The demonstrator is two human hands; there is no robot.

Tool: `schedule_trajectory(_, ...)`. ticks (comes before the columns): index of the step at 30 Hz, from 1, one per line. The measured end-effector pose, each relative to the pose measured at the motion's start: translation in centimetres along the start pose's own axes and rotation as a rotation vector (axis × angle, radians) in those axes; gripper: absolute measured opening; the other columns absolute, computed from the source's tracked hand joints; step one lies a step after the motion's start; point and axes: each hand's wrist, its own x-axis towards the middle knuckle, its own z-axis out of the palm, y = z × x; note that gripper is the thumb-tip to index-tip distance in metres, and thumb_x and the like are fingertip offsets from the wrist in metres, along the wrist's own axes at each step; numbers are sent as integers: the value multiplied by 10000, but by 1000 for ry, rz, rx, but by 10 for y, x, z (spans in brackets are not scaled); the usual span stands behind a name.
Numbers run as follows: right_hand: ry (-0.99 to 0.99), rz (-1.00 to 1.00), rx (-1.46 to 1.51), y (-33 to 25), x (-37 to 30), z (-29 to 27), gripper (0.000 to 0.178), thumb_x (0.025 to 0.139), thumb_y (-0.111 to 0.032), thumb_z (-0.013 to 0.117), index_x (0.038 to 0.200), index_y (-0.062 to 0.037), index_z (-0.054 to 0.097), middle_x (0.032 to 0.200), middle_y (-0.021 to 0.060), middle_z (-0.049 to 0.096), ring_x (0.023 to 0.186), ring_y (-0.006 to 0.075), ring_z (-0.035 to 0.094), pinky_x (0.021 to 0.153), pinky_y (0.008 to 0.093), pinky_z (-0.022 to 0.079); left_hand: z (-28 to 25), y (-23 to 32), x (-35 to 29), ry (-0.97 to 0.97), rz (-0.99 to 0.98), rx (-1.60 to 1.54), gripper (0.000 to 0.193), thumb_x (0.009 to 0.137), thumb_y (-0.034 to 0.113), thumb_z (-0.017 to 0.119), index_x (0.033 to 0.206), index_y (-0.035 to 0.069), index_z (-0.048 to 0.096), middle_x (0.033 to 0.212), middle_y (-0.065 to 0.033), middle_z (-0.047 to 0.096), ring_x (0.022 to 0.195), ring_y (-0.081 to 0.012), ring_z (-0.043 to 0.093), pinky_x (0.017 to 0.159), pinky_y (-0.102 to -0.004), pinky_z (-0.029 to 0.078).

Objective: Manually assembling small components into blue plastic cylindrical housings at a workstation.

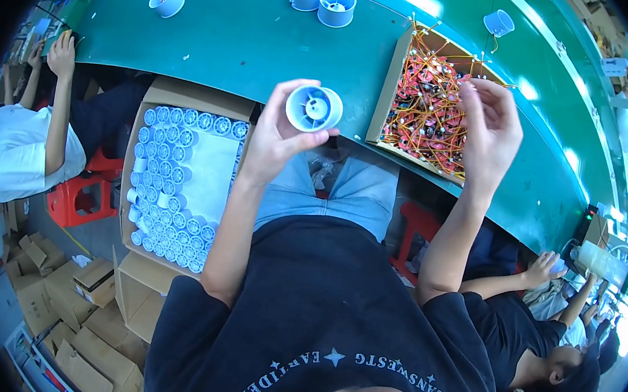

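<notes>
While left hand (279,129) is gripping 1 ring (313,108), open end facing camera, right hand (490,129) is hovering half-curled over wire box (384,90); 4 rings (336,7) sitting on belt (239,33).

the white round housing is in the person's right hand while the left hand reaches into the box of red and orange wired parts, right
Not quite: the hands are swapped. The head view shows the white round housing held up in the left hand, while the right hand reaches over the box of red and orange wired parts on the green belt.
</notes>
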Motion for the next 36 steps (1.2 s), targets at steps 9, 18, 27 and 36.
schedule_trajectory(9, 219, -124, 201, -16, -12, 2, 172, 906, -48, 607, 1046, 50, 584, 940, 124, 657, 769, 122, 623, 656, 224, 488, 14, -13, -4, -191, 43, -307, 674, 861, 125, 638, 1433, 30, 293, 1451, -178, 323, 1307, -324, 405, 1008, -591, 423)
schedule_trajectory(18, -149, -205, 260, -44, -89, 23, 215, 835, 62, 613, 1041, 78, 551, 965, 198, 655, 769, 187, 656, 689, 255, 522, 26, -8, -2, -60, 50, -194, 587, 964, 269, 496, 1445, 23, 267, 1473, -173, 295, 1330, -307, 378, 1033, -582, 392)
schedule_trajectory(27, -218, -268, 213, -27, -93, 31, 239, 840, 96, 601, 1070, 94, 535, 992, 206, 655, 756, 181, 661, 679, 249, 526, 24, -5, -7, -14, 74, -151, 670, 932, 299, 561, 1437, -15, 252, 1452, -186, 322, 1325, -299, 385, 1054, -518, 391)
schedule_trajectory(36, -204, -162, 152, -26, -95, 39, 224, 837, 78, 636, 1044, 87, 552, 974, 171, 662, 749, 126, 634, 688, 217, 504, 17, -12, -7, -9, 62, -193, 912, 796, 466, 722, 1415, -41, 284, 1397, -198, 405, 1300, -281, 421, 1063, -392, 378)
